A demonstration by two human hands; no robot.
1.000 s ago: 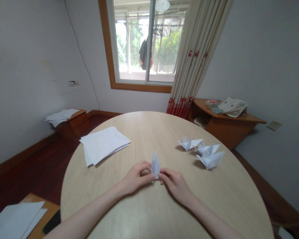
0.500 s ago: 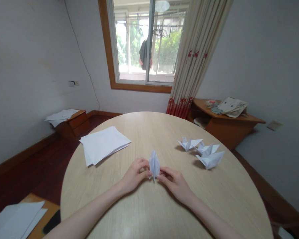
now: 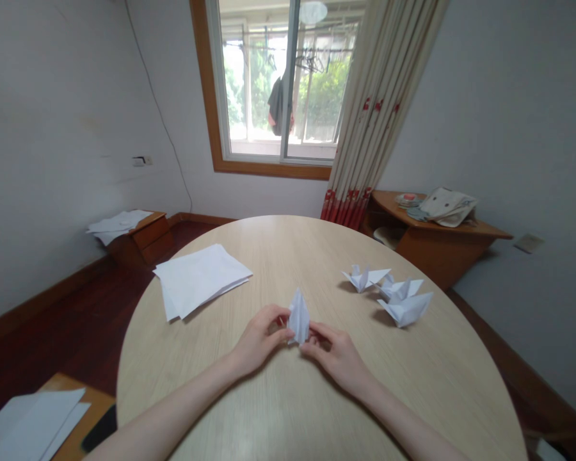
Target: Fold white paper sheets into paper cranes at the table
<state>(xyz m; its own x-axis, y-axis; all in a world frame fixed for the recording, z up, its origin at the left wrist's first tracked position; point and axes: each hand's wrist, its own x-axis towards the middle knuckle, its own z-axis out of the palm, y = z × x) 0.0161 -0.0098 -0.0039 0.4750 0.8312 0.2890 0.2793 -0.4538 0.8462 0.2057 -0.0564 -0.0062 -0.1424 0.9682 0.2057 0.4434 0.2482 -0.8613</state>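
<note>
A folded piece of white paper point(image 3: 299, 318), pointed at the top and creased down its length, is held upright between my hands just above the round table point(image 3: 278, 410). My left hand point(image 3: 263, 333) pinches its left edge between thumb and fingers. At its lower right edge, the thumb and fingers of my right hand point(image 3: 335, 352) close on the paper. Three finished paper cranes point(image 3: 407, 310) stand grouped on the table to the right, their wings spread.
A stack of white sheets point(image 3: 201, 278) lies at the table's left side. More sheets point(image 3: 33, 422) rest on a wooden surface at lower left, beside a dark object point(image 3: 100, 428). Behind the table are a window point(image 3: 278, 83), a curtain point(image 3: 384, 96) and a corner desk point(image 3: 441, 246).
The folded paper has turned slightly, so a broader face shows now. My fingers have shifted a little along its lower edges; both arms stay nearly where they were.
</note>
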